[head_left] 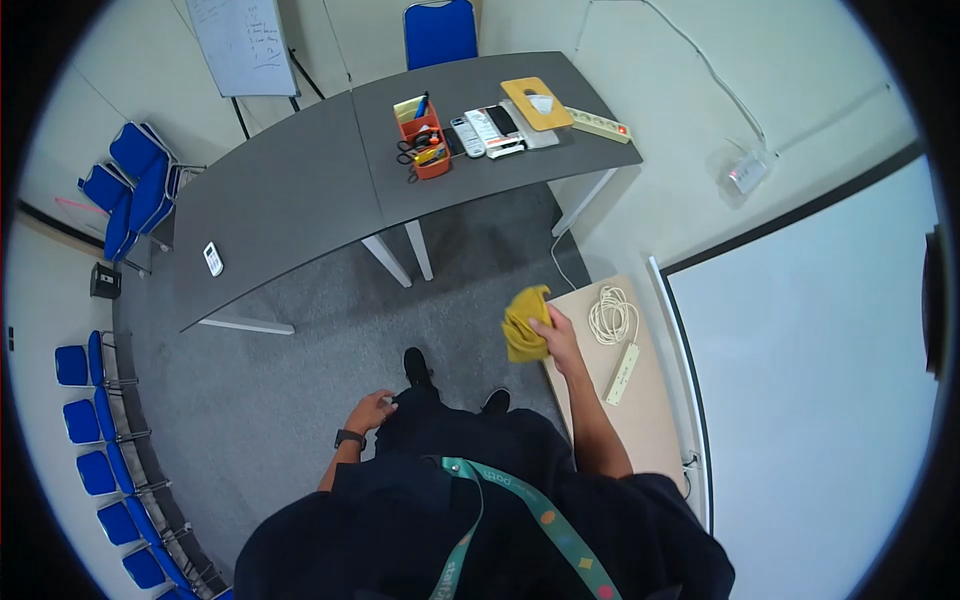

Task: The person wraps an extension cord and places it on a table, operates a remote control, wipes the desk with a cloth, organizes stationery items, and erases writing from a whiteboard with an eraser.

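A folded yellow cloth [524, 325] is gripped in my right hand [560, 338], with the thumb on top. That hand is held out in front of my body, beside the left edge of a low beige table [640, 440]. By my left thigh hangs my left hand [372, 412], empty, its fingers loosely curled and a little apart. A dark watch is on the left wrist. On the low table, close to the right hand, lie a coiled white cable [610, 315] and its power strip [622, 375].
Ahead stands a curved grey table [290, 200] with an orange organizer [432, 160], a yellow tissue box [537, 104], a power strip [598, 124] and a white remote [213, 259]. Blue chairs [97, 472] line the left wall. A whiteboard [820, 380] is at right.
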Available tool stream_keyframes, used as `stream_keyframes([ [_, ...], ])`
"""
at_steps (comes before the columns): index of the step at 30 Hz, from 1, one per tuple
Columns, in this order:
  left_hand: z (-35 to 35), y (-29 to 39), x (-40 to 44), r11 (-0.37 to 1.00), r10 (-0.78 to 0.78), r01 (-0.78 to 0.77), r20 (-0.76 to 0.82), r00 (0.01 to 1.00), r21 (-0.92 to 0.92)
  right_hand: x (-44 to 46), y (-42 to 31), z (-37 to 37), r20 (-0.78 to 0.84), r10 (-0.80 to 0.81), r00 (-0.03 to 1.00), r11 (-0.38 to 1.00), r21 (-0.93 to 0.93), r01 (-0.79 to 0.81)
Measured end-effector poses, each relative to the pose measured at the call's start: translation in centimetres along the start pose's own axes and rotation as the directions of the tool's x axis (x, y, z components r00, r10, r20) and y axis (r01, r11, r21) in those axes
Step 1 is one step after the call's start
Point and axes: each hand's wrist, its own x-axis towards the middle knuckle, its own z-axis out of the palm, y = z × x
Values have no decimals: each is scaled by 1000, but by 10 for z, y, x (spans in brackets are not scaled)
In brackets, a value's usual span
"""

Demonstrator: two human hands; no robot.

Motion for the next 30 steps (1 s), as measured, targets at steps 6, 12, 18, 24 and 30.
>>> stream_keyframes([
  [6, -48, -190, -31, 973, -230, 227, -240, 943, -39, 139, -50, 174, 190, -128, 973, 988, -63, 143],
  [12, -167, -225, -30, 913, -363, 294, -237, 901, -282, 265, -34, 298, 194, -217, 957, 954, -166, 250],
  [18, -242, -143, 52, 913, -336, 182, -421, 842, -365, 303, -29, 216, 199, -15, 980, 659, -735, 160],
  [24, -250, -55, 136, 996, -90, 71, -409, 908, -61, 369, -74, 125, 4, -351, 936, 255, -962, 100],
  [30, -227, 59, 197, 994, -51, 8, -398, 916, -109, 423, -74, 122, 275, -202, 940, -143, -958, 250],
])
